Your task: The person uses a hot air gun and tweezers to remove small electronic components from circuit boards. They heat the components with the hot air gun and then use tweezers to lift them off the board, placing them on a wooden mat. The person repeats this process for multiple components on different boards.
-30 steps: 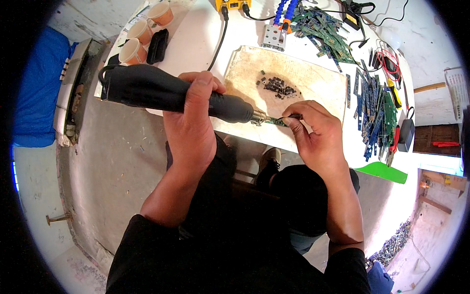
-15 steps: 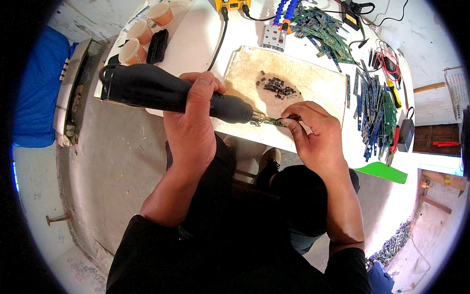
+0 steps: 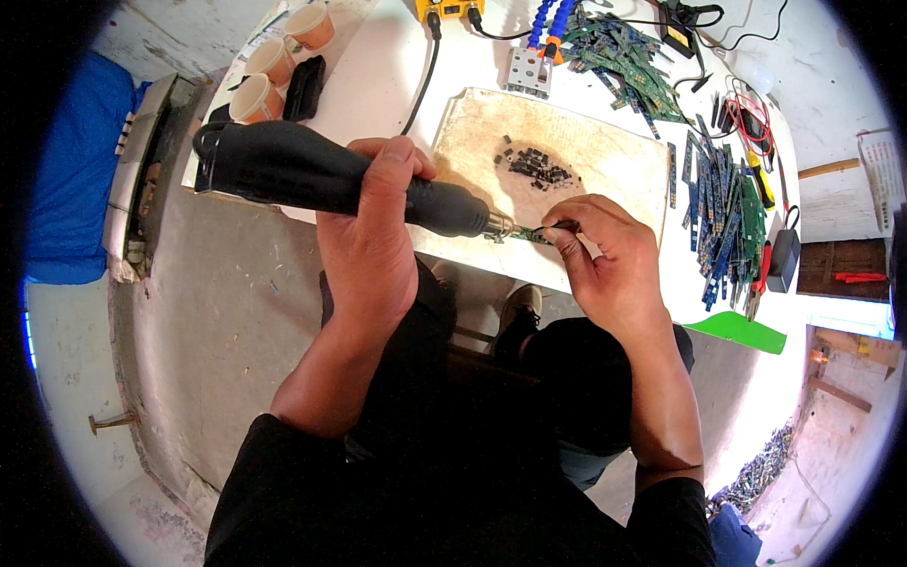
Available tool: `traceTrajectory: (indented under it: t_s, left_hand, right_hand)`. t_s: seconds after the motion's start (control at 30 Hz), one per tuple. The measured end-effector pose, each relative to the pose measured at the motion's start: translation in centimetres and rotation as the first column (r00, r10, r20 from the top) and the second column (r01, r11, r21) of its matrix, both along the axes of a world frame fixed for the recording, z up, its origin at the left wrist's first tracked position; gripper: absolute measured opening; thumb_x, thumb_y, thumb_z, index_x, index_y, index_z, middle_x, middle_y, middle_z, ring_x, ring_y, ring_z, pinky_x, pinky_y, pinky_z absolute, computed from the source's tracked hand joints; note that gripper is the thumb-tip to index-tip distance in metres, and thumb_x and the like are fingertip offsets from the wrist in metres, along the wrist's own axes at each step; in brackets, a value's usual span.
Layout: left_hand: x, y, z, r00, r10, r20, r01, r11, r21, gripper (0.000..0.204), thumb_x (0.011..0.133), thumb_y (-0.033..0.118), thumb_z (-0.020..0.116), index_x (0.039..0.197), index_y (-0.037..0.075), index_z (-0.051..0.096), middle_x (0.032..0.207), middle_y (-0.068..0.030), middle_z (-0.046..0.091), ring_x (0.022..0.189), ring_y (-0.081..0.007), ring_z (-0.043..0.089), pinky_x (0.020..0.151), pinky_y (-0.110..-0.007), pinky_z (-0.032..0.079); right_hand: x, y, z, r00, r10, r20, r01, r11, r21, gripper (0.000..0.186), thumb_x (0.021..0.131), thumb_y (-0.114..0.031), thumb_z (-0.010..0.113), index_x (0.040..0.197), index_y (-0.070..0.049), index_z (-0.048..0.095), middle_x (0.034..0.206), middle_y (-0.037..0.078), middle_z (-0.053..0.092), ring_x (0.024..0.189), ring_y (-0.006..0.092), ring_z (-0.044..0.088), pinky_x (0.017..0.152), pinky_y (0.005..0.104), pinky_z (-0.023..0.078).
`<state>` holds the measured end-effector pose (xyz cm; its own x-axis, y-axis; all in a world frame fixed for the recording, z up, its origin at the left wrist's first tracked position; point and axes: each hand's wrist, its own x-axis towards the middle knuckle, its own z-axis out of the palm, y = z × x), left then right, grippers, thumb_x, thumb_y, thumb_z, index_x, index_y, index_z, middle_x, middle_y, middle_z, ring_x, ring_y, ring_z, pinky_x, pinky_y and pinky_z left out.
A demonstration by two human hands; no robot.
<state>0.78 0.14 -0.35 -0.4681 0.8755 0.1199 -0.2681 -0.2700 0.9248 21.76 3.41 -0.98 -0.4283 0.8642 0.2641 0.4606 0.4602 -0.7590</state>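
My left hand (image 3: 370,227) is closed round a black heat gun (image 3: 274,168), its metal nozzle (image 3: 496,225) angled at a small green circuit board strip (image 3: 533,235) near the table's front edge. My right hand (image 3: 610,265) pinches a thin dark tool, possibly tweezers (image 3: 565,226), at that strip; its tip is too small to make out clearly. Just beyond both hands, a stained tan board (image 3: 605,142) bears a cluster of several small black components (image 3: 537,167).
Piles of green strips (image 3: 614,52) and blue strips (image 3: 709,208) lie at the right, beside pliers (image 3: 761,269) and cables. Three paper cups (image 3: 253,99) and a black case (image 3: 304,87) stand back left. A yellow unit (image 3: 449,8) and metal block (image 3: 529,71) sit at the back.
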Motion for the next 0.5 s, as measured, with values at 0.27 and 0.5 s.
traceTrajectory:
  t_s: [0.27, 0.5]
  left_hand:
    - [0.0, 0.01, 0.06, 1.0, 0.005, -0.007, -0.005, 1.0, -0.003, 0.015, 0.095, 0.02, 0.061, 0.092, 0.006, 0.056, 0.089, -0.0046, 0.054, 0.091, -0.0178, 0.055, 0.093, -0.035, 0.044]
    - [0.2, 0.05, 0.18, 1.0, 0.026, 0.011, -0.026, 0.999, -0.036, 0.014, 0.095, 0.019, 0.059, 0.092, 0.006, 0.056, 0.089, -0.005, 0.054, 0.091, -0.0178, 0.055, 0.091, -0.035, 0.044]
  right_hand:
    - [-0.08, -0.15, 0.13, 1.0, 0.008, 0.011, -0.008, 0.999, 0.031, 0.013, 0.083, 0.005, 0.069, 0.094, -0.001, 0.068, 0.088, 0.015, 0.067, 0.082, 0.0336, 0.067, 0.072, 0.0371, 0.054]
    - [0.28, 0.33, -0.06, 0.994, -0.104, -0.011, 0.105, 0.984, 0.141, 0.013, 0.083, 0.004, 0.069, 0.095, -0.001, 0.068, 0.09, 0.014, 0.068, 0.084, 0.0331, 0.068, 0.073, 0.0356, 0.054]
